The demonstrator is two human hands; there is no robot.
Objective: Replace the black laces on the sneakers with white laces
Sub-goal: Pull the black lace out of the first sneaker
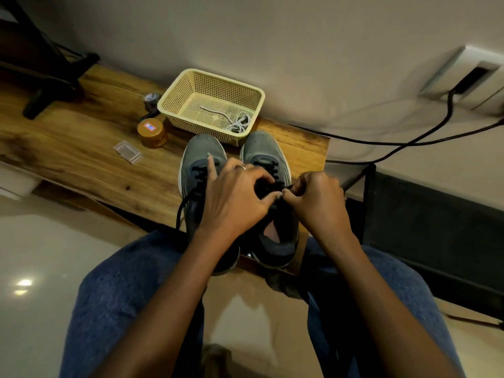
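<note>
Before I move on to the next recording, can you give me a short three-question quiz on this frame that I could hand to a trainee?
1. True or false: the white laces are already threaded into a grey mesh sneaker.
2. Which sneaker's black lace do the left hand and the right hand work on: A) the left-side grey sneaker, B) the right-side grey sneaker?
3. Fill in: the small amber jar stands to the ____ of the cream perforated plastic basket.

Key
1. False: they lie in the basket.
2. B, both hands pinch at its lace.
3. Left, on the wooden tabletop.
</note>
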